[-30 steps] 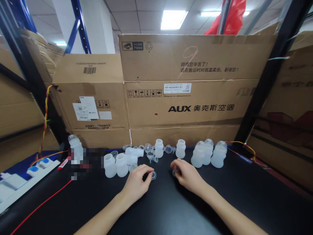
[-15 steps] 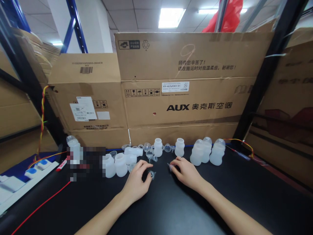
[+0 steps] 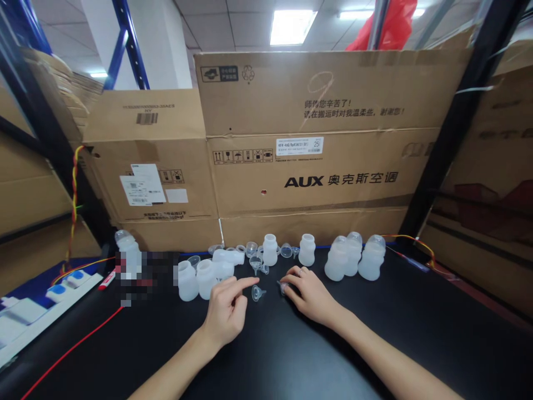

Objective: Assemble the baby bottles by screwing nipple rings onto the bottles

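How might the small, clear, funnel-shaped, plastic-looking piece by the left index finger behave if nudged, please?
The funnel-shaped piece is probably light, as its see-through walls look thin. Lying on its side, wide at one end and narrow at the other, it may roll in an arc. It could slide easily on the smooth-looking black tabletop.

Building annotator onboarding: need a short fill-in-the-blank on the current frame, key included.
1. Near the left hand, a clear bottle teat lies with its narrow tip toward the ____ hand.
2. Beyond the right hand, ____ capped bottles stand clustered at right.
3. The cardboard behind bears the large Latin-letter brand ____.
4. The thin cord at lower left is ____.

Missing words: right; three; AUX; red.
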